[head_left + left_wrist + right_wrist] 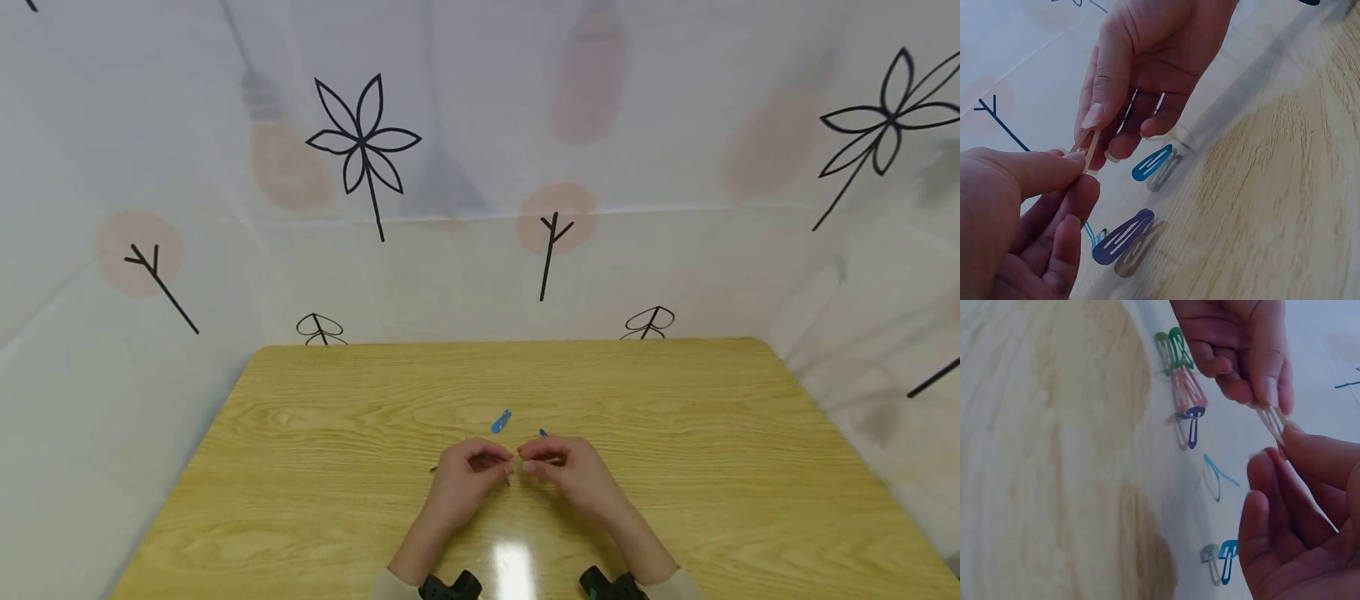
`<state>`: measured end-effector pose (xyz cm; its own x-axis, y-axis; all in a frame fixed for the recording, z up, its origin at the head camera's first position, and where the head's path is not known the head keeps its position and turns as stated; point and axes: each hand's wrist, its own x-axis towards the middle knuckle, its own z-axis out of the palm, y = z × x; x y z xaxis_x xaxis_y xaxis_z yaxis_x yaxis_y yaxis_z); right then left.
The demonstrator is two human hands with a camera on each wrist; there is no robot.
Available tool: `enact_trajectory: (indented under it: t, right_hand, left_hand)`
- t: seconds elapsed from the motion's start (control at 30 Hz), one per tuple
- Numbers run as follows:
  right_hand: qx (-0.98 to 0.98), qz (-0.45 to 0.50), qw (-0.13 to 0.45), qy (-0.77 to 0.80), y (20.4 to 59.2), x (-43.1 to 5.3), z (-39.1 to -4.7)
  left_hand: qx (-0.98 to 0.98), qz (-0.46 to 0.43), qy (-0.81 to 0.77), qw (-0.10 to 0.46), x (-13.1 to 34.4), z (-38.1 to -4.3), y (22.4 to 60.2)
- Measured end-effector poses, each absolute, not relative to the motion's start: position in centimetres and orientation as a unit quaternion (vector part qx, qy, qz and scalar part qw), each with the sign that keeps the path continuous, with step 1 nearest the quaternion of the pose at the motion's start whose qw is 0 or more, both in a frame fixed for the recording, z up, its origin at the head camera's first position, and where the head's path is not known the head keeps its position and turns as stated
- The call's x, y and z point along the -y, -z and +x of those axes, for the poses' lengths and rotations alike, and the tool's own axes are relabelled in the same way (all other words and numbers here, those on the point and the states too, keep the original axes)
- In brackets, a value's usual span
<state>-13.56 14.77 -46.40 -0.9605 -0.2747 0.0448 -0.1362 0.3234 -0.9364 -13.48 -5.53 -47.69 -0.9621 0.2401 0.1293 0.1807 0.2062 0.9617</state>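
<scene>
My left hand [463,482] and right hand [576,477] meet low over the middle of the table. Between them is a small pale snap hair clip [1092,149], its two arms spread apart in the left wrist view. Left thumb and index finger pinch one end; the right thumb and fingers pinch the other, as the right wrist view also shows of this clip [1270,425]. Fingertips cover both ends. A blue hair clip [501,422] lies just beyond the hands, and a darker one [543,432] peeks out behind the right fingers.
On the wooden table [300,500] lie more clips near the hands: purple [1124,239], green [1179,350], pink [1190,390], and a light blue one [1217,478] with spread arms. A patterned cloth [465,275] hangs behind the table and along its sides.
</scene>
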Motion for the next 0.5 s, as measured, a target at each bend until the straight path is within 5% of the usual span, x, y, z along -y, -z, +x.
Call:
enact_trajectory:
  t: [0.5]
  right_hand:
    - [-0.801,-0.106,-0.033,0.588,46.47,-14.29,-13.23]
  left_hand:
    - [-0.758,0.104,-0.644,0.012,5.40,-13.37,47.21]
